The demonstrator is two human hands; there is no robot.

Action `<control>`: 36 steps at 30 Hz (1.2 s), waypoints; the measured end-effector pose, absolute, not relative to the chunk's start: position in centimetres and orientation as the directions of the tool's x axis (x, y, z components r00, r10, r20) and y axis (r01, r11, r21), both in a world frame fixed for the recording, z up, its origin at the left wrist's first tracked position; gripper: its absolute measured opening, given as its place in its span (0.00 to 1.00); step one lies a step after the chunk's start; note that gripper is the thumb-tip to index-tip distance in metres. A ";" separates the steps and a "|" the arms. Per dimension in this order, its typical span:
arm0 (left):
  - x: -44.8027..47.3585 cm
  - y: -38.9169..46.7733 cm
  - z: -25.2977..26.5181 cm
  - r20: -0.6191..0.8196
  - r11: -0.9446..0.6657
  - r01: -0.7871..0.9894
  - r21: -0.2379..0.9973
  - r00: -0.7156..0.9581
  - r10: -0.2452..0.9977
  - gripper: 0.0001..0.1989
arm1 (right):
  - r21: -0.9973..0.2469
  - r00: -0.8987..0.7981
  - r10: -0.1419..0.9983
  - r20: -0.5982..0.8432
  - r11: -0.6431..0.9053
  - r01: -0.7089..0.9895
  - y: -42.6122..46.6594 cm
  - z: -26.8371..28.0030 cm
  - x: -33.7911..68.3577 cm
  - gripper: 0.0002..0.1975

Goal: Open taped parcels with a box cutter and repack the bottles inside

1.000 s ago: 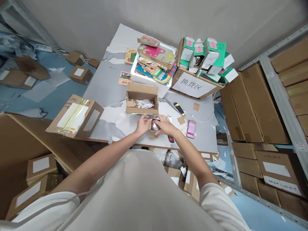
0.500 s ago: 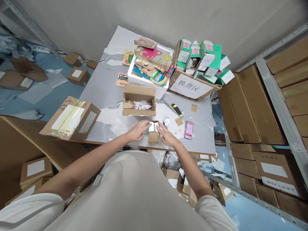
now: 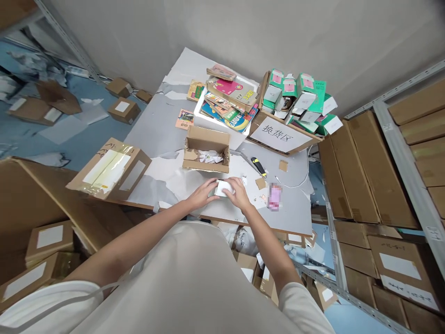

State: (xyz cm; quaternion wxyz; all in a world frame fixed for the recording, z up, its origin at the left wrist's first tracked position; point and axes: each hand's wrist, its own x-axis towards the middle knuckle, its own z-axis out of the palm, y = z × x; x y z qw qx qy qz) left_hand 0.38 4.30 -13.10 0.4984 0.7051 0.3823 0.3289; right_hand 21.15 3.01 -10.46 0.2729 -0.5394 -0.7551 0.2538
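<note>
A small box (image 3: 224,188) with a white top sits between my two hands near the front edge of the table. My left hand (image 3: 204,194) grips its left side, thumb and fingers around the corner. From the right, my right hand (image 3: 238,192) holds it, the thumb lying on the white top and the fingers over the far side. Just beyond them stands an open cardboard box (image 3: 194,163) with crumpled white paper (image 3: 210,157) inside. The lower part of the small box is mostly hidden.
A utility knife (image 3: 258,167), cardboard scraps and a blurred pink item (image 3: 275,197) lie to the right. Behind are a white bin (image 3: 212,124) of books and a carton (image 3: 253,121) of green boxes. A taped parcel (image 3: 134,174) stands at the left edge.
The small box's top was open with a brown flap hanging toward me; now a closed white face shows. Both hands have closed around it. The camera view has shifted slightly.
</note>
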 end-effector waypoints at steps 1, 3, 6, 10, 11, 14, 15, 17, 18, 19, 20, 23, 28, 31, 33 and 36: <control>0.3 4.3 -13.3 0.085 -0.217 0.218 0.951 0.490 0.867 0.26 | -0.659 -0.303 0.946 0.117 0.302 0.689 3.2 -10.4 21.3 0.21; 0.3 4.3 -13.8 0.095 -0.254 0.262 0.931 0.499 0.862 0.31 | -0.632 -0.332 0.940 0.079 0.305 0.712 3.4 -10.4 21.7 0.19; 0.2 4.1 -14.5 0.115 -0.338 0.344 0.876 0.530 0.840 0.35 | -0.612 -0.369 0.929 0.011 0.298 0.732 3.4 -10.7 22.1 0.22; -0.1 4.3 -14.6 0.145 -0.420 0.378 0.825 0.577 0.804 0.35 | -0.656 -0.376 0.917 -0.135 0.201 0.727 4.2 -11.1 21.8 0.27; -0.1 4.4 -14.6 0.152 -0.432 0.380 0.818 0.582 0.799 0.35 | -0.686 -0.375 0.908 -0.186 0.153 0.711 4.5 -11.2 21.7 0.27; -0.1 4.9 -14.3 0.160 -0.455 0.389 0.801 0.594 0.788 0.30 | -0.712 -0.352 0.889 -0.294 0.042 0.701 5.0 -11.3 21.3 0.29; -0.1 5.1 -14.1 0.161 -0.464 0.393 0.794 0.600 0.784 0.28 | -0.690 -0.320 0.900 -0.296 0.030 0.723 4.9 -11.3 21.2 0.30; 0.0 5.5 -13.8 0.169 -0.487 0.393 0.780 0.617 0.769 0.27 | -0.637 -0.278 0.931 -0.236 0.068 0.768 4.4 -11.2 21.1 0.33; 0.0 5.7 -13.6 0.174 -0.500 0.390 0.774 0.628 0.759 0.27 | -0.623 -0.291 0.939 -0.186 0.117 0.774 4.0 -11.2 21.1 0.36; 0.0 5.9 -13.3 0.176 -0.510 0.385 0.769 0.640 0.748 0.27 | -0.621 -0.323 0.938 -0.128 0.179 0.763 3.6 -11.2 21.2 0.40; 0.0 6.0 -13.1 0.175 -0.518 0.383 0.765 0.651 0.739 0.27 | -0.627 -0.365 0.928 -0.070 0.244 0.740 3.1 -11.3 21.2 0.43; -0.9 5.8 -12.6 0.168 -0.536 0.394 0.747 0.668 0.725 0.27 | -0.660 -0.418 0.908 0.036 0.336 0.672 2.2 -12.1 21.4 0.41; -5.0 4.1 -13.0 0.178 -0.576 0.469 0.670 0.652 0.737 0.34 | -0.697 -0.316 0.945 0.081 0.280 0.660 2.0 -13.8 21.3 0.34; -7.5 3.5 -13.6 0.224 -0.575 0.570 0.587 0.568 0.792 0.30 | -0.682 -0.363 0.926 0.106 0.333 0.651 2.0 -14.0 21.1 0.29; -8.3 4.0 -13.8 0.289 -0.558 0.653 0.511 0.481 0.828 0.30 | -0.655 -0.388 0.914 0.120 0.367 0.660 2.0 -13.7 21.0 0.26; -8.4 6.0 -13.3 0.355 -0.452 0.774 0.444 0.311 0.882 0.40 | -0.619 -0.355 0.923 0.149 0.367 0.695 2.3 -12.1 20.9 0.24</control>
